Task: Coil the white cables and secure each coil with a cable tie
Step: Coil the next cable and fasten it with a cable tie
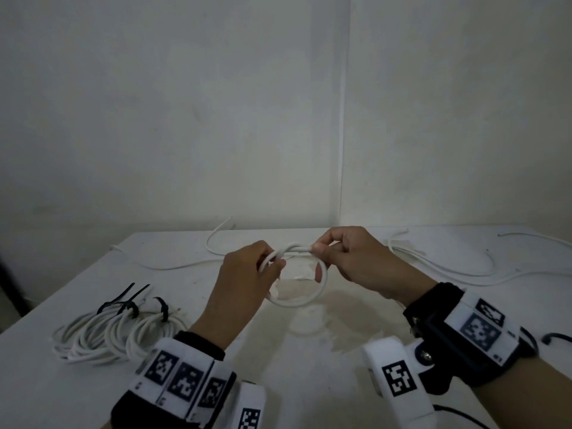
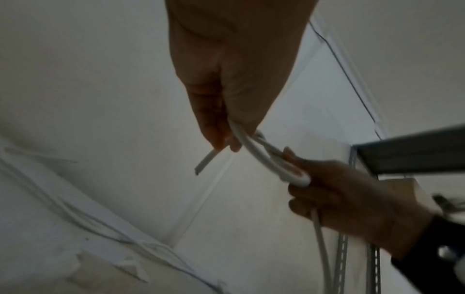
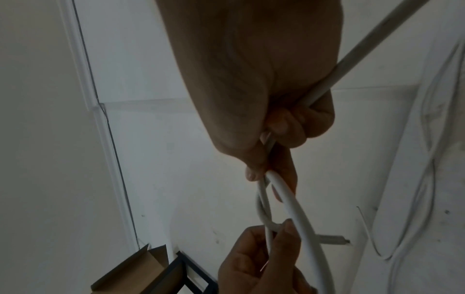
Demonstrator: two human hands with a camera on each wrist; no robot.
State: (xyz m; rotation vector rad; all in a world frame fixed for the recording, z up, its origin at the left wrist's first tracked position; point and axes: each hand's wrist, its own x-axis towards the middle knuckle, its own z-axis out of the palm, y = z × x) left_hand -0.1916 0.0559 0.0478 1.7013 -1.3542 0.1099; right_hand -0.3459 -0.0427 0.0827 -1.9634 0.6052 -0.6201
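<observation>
A: How is the white cable (image 1: 297,300) held?
B: Above the counter (image 1: 309,351); a loop hangs down, pinched by the left hand (image 1: 244,274) and gripped by the right hand (image 1: 356,258).
A: Axis?
B: The crossing runs left-right between the hands.

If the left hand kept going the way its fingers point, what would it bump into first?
Probably the right hand: the left hand points across the small cable loop toward it, though depth is unclear.
</observation>
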